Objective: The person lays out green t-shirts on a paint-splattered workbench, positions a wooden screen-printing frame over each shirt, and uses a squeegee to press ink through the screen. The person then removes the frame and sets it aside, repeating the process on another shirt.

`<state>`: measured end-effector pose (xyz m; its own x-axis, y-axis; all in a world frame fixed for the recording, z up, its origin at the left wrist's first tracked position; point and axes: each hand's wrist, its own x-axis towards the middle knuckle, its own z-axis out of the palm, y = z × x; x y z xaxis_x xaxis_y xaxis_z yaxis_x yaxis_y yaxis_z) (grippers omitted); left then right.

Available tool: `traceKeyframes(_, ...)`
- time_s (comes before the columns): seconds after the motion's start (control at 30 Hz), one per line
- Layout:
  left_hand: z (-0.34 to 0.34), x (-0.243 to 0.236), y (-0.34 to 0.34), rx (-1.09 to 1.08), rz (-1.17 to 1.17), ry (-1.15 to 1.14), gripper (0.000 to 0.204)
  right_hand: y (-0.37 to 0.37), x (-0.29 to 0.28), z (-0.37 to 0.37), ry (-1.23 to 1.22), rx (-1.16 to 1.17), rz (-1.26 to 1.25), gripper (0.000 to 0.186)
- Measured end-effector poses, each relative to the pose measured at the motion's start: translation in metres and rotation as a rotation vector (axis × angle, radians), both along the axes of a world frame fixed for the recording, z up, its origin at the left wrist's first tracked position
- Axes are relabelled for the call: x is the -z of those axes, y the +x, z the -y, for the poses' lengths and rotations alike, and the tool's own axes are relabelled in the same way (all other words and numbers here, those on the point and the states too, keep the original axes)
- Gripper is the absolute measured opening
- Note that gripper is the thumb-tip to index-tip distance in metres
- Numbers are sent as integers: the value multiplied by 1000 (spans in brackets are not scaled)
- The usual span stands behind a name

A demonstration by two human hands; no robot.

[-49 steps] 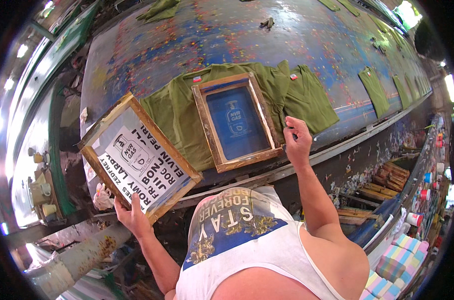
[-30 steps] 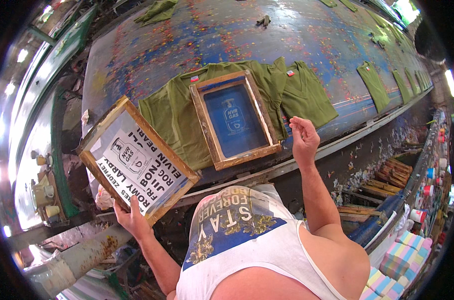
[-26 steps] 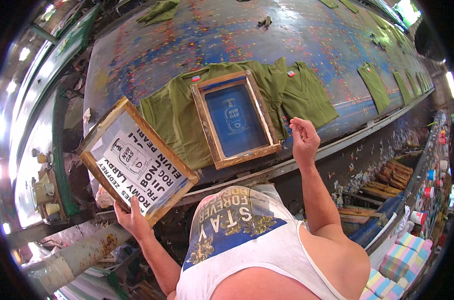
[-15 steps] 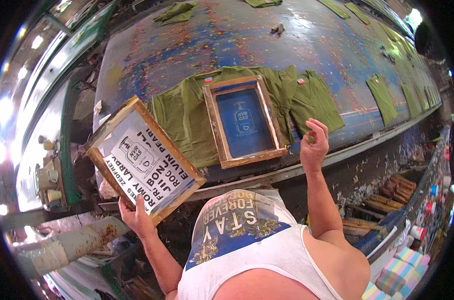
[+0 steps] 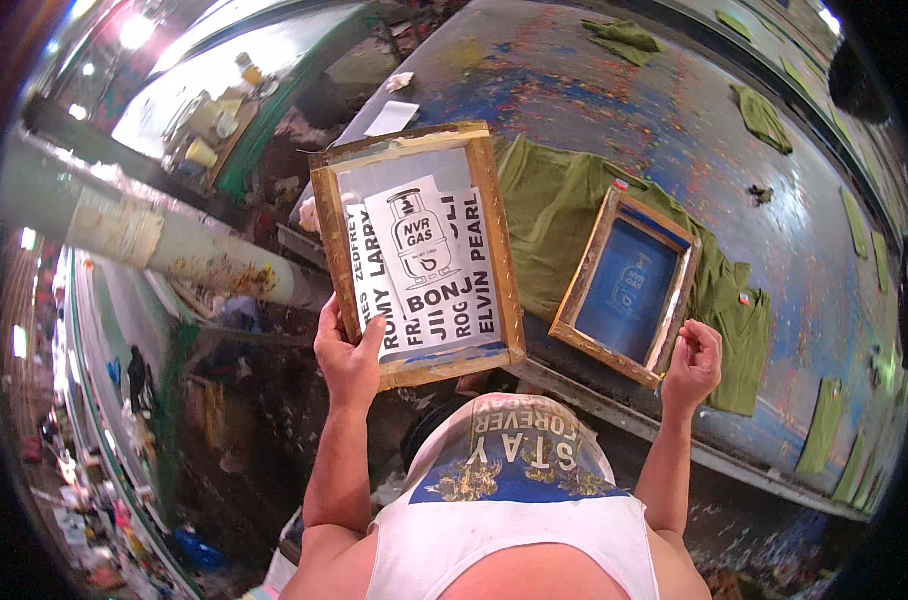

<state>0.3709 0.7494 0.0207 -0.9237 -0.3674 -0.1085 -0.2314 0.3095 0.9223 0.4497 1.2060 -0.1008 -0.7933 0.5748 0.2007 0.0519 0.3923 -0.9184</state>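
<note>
My left hand (image 5: 349, 350) grips the lower left side of a wooden-framed printing screen (image 5: 501, 260), thumb on the front. Pale mesh fills this frame, and white paper sheets (image 5: 444, 300) with bold black lettering and a gas-bottle drawing show in it. To the right, a smaller wooden screen (image 5: 586, 260) with blue mesh lies on green T-shirts (image 5: 544, 200) spread on the table. Beside that screen's lower right corner is my right hand (image 5: 694, 365), fingers curled together. Whether anything is pinched in them is hidden.
A long paint-spattered table (image 5: 534, 80) runs to the right, with more green garments (image 5: 759, 118) and a small dark scrap (image 5: 761, 193) on it. A thick rusty pipe (image 5: 174, 240) crosses at the left. Cups (image 5: 202, 153) stand on a far-left bench.
My view has turned left. The held screen now stands more upright in front of me, having been tilted. My right hand has come down next to the blue-mesh screen.
</note>
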Motion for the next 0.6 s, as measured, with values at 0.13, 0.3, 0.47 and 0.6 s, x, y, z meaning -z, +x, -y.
traceKeyframes(0.13,-1,-8,-6,-17,99,-11,60,-19,-6,12,18,-87,-87,31)
traceKeyframes(0.3,-4,-12,-4,-51,128,-103,60,-44,1,19,-135,-94,61,27)
traceKeyframes(0.47,2,-4,-2,-30,118,-77,62,-42,10,21,-21,-141,79,26)
traceKeyframes(0.6,7,-9,-2,-46,129,-108,66,-36,21,23,-129,-201,76,22)
